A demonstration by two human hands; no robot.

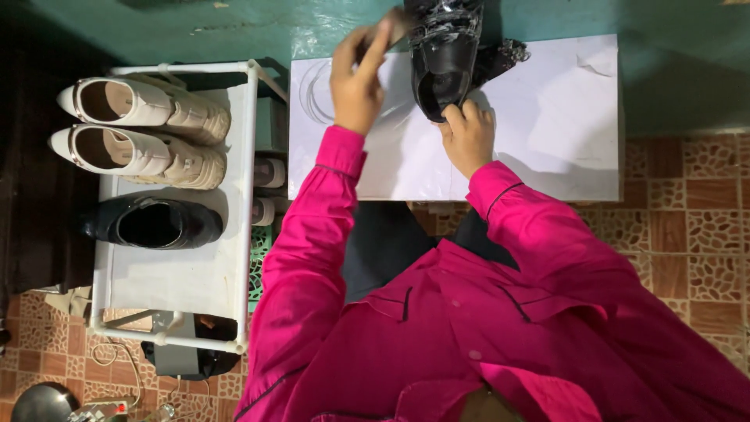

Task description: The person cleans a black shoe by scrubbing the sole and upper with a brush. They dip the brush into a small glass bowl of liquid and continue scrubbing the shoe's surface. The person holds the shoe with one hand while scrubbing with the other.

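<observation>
The right hand (467,134) is closed on the rim of a black shoe (442,59), which stands on the white table (562,117). The left hand (355,74) pinches a brown cloth (393,31) just beside it.

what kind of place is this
Probably a small shoe-care or shoe-repair corner at home: the right hand steadies a black shoe on a white work table, beside a rack holding more shoes, over a tiled floor.
</observation>
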